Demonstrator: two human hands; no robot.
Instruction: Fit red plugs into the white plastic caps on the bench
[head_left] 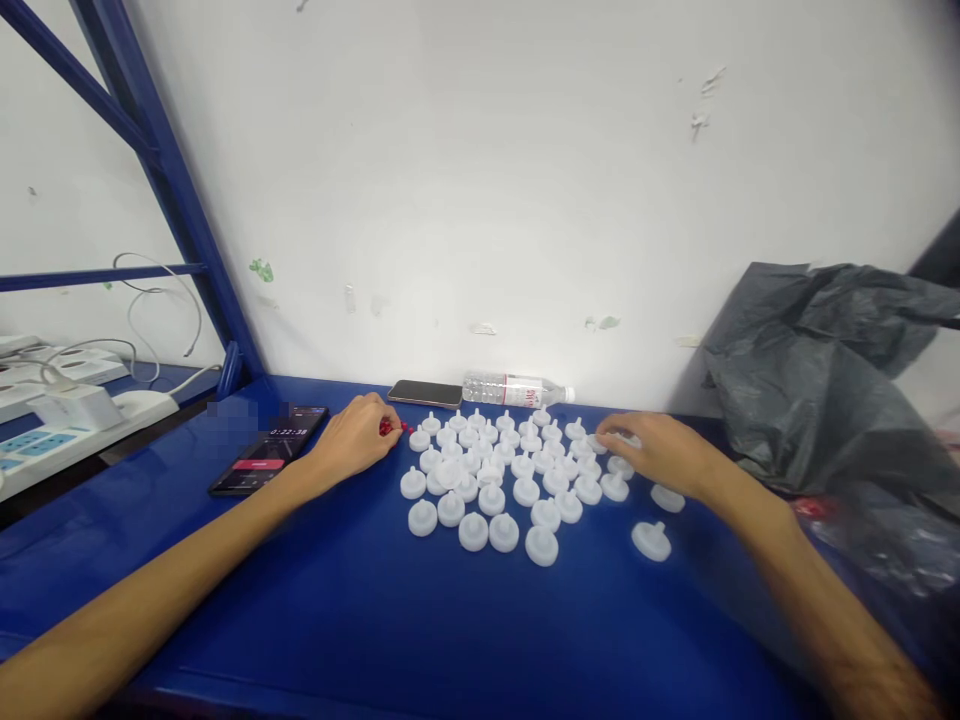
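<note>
Several small white plastic caps lie in a cluster on the blue table. My left hand rests at the cluster's left edge, its fingers curled round small red pieces. My right hand lies at the right edge of the cluster, fingertips pinching a white cap. Two more caps sit apart, near my right wrist.
A black phone with a running timer lies left of my left hand. A second phone and a lying water bottle are by the wall. A dark plastic bag fills the right. Power strips and a blue frame stand left.
</note>
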